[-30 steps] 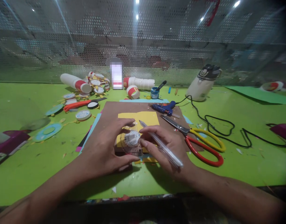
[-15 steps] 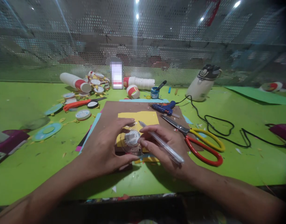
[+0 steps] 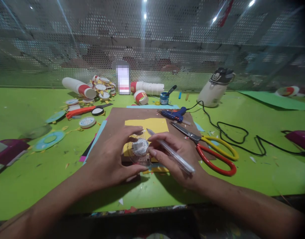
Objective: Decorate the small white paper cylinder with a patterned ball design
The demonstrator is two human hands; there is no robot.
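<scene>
My left hand is curved around a clear plastic drawing template, thumb at its near edge and fingers at the far side. Dense dark markings cover its round middle part. Under it lies yellow paper, on top of a brown board. My right hand grips a clear-barrelled pen, which slants back over the hand, its tip pointing away from me above the yellow paper. The right fingertips are close to the template's right edge; whether they touch it I cannot tell.
Large scissors with red and yellow handles lie right of my right hand. Behind them rests a blue glue gun with a trailing black cord. Paper cups, an orange cutter and round decorated pieces lie at left; a jug stands behind.
The whole view shifts very slightly. Both hands, the pen and the template stay in nearly the same place relative to the paper.
</scene>
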